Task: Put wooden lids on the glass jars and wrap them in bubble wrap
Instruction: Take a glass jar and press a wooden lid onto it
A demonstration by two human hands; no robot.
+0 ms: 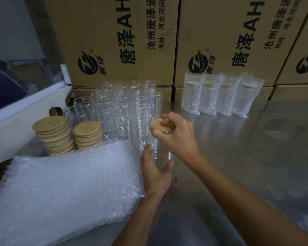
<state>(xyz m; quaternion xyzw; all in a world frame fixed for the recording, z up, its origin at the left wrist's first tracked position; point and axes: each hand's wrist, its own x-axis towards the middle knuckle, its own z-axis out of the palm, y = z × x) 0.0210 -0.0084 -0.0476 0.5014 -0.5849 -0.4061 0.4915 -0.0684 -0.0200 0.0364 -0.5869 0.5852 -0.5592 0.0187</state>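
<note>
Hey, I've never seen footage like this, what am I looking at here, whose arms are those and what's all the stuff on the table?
There is no machine here. A camera worn on a person's head looks down at their own arms. The left hand grips a clear glass jar while the right hand presses a wooden lid onto it. On the metal table lie stacks of spare lids, empty jars, a pile of bubble wrap bags and four wrapped jars before cardboard boxes.

jars (121,107) crowd left; right open.
</note>
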